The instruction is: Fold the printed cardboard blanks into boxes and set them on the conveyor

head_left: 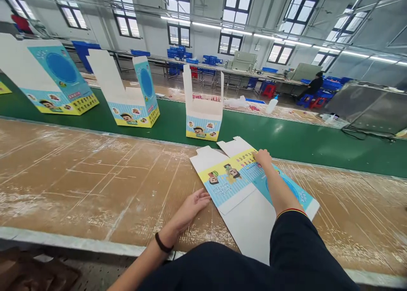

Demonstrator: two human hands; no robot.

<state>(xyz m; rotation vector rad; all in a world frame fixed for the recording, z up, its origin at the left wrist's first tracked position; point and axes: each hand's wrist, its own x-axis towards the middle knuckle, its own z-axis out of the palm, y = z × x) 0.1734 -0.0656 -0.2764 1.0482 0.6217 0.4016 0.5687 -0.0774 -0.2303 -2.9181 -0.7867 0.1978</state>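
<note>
A flattened carton (251,227) lies at a slant on the worktable, white with blue stripes, a yellow band and cartoon figures that appear upside down. My right hand (263,158) is closed at the yellow band by its far edge, its fingertips partly hidden. Beside the carton's left edge, my left hand (194,205) is open, palm turned inward and fingertips at the cardboard. Straight ahead on the green conveyor belt (273,132) stands an erected carton (203,127) with its top flaps raised.
Two more erected cartons, a middle one (135,113) and a larger-looking one (60,87), stand farther left on the belt. Beyond it are a white squeeze bottle (271,104) and a grey metal housing (375,106). A seated person (314,86) is in the background. The brown worktable (104,176) is scuffed.
</note>
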